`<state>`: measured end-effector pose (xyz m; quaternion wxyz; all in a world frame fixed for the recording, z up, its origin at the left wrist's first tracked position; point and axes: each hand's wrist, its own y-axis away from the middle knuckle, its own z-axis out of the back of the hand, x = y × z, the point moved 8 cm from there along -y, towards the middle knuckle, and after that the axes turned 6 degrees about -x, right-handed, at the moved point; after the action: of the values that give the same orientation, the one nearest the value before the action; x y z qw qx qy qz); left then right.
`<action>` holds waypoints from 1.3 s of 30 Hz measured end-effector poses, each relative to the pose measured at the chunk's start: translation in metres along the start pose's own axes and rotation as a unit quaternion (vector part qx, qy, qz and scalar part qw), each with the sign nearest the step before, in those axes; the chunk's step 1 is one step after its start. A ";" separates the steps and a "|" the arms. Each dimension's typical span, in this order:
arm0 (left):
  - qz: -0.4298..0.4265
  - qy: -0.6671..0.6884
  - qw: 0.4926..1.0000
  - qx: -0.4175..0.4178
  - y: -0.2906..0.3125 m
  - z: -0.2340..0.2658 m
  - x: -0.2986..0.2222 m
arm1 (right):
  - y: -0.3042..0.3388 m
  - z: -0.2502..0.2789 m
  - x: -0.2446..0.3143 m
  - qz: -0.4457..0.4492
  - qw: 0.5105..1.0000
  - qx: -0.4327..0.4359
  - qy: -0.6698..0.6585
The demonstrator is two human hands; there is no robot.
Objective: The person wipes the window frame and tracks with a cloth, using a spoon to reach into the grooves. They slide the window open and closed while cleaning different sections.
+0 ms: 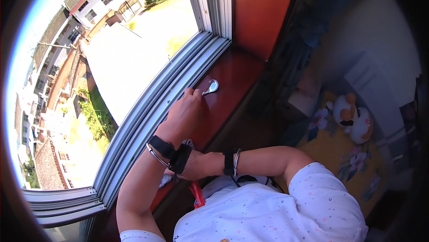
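My left hand (185, 108) reaches over the dark red window sill (237, 70) with its fingers closed round the handle of a shiny metal spoon (212, 87). The spoon's bowl points away from me, just above or on the sill; I cannot tell which. My right hand (193, 165) lies crossed beneath my left wrist, and its fingers are mostly hidden behind the forearm and a black wrist strap (178, 158). Just below that hand hangs a strip of red material (196, 194). A bit of something white (166, 178) shows beside it, too covered to name.
Along the left runs a sliding window's metal track (147, 101), with a yard and houses outside. An orange-red panel (263, 9) rises at the sill's far end. To the right, white plush toys (357, 123) lie on a yellow flowered cover (321, 152).
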<state>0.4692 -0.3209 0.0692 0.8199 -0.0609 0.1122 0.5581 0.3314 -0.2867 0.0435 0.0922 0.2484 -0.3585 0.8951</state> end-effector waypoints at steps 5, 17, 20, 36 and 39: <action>0.046 -0.005 0.999 0.000 -0.039 -0.011 0.002 | 0.024 0.035 -0.042 -0.072 0.994 0.076 -0.020; 0.193 0.039 0.975 -0.107 0.070 0.082 0.049 | 0.090 0.228 -0.219 -0.203 0.946 -0.034 0.251; 0.240 -0.030 0.970 -0.034 0.134 0.045 0.084 | 0.076 0.230 -0.222 -0.193 0.944 -0.054 0.261; 0.431 -0.059 0.899 -0.051 0.360 0.004 0.158 | 0.078 0.145 -0.194 -0.238 0.906 0.087 0.339; 0.426 -0.077 0.899 -0.066 0.377 0.006 0.170 | 0.075 0.116 -0.182 -0.176 0.918 0.082 0.346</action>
<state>0.1794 -0.0263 0.0420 0.5035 -0.0183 0.0265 0.8634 0.5056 -0.4181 -0.0220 0.3462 -0.0108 -0.1804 0.9206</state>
